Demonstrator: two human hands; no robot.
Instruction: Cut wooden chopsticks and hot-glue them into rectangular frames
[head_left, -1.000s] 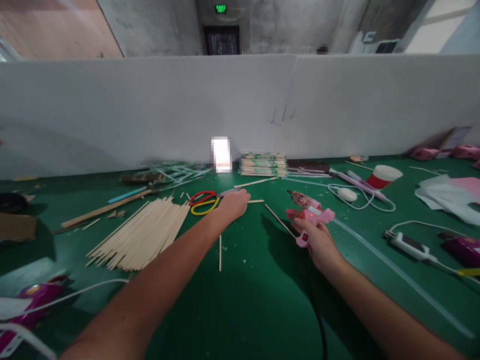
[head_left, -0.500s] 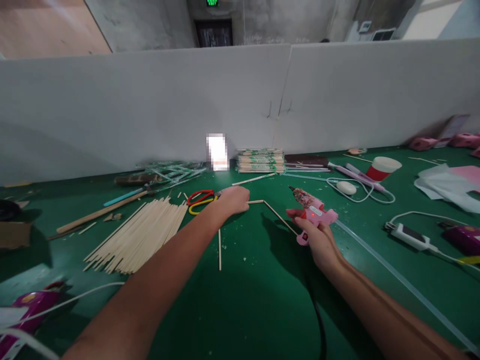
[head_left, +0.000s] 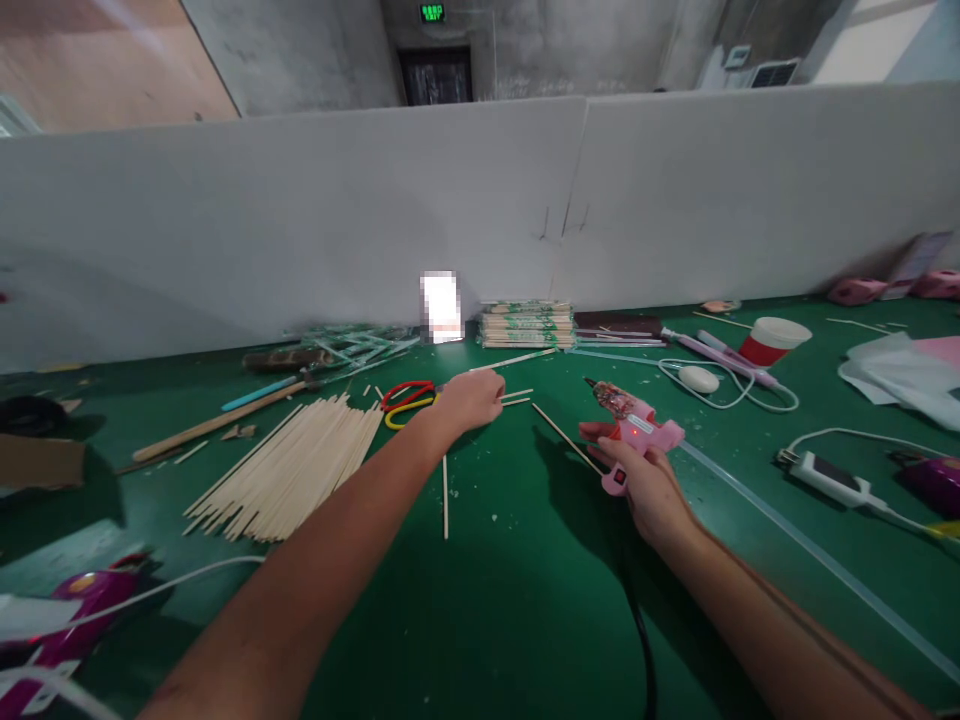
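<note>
My left hand (head_left: 474,398) is closed, its fingertips around a thin wooden stick (head_left: 517,393). Two stick ends show to the right of the fingers, side by side; whether both are gripped I cannot tell. My right hand (head_left: 649,480) is wrapped round the handle of a pink hot glue gun (head_left: 630,430), nozzle pointing up and left, with a clear glue stick (head_left: 757,520) trailing from its back. A loose stick (head_left: 566,438) lies slanted beside the gun, and another stick (head_left: 445,500) lies below my left wrist. Red and yellow scissors (head_left: 407,402) rest left of my left hand.
A fan of wooden sticks (head_left: 292,470) lies to the left. Bundled sticks (head_left: 526,325) and a lit, blurred screen (head_left: 441,305) stand against the white partition (head_left: 300,220). To the right are a paper cup (head_left: 772,342), cables and a white adapter (head_left: 829,480).
A second stick end now shows beside the first at my left fingers, slightly apart from it. The right hand still holds the glue gun; the view has shifted slightly.
</note>
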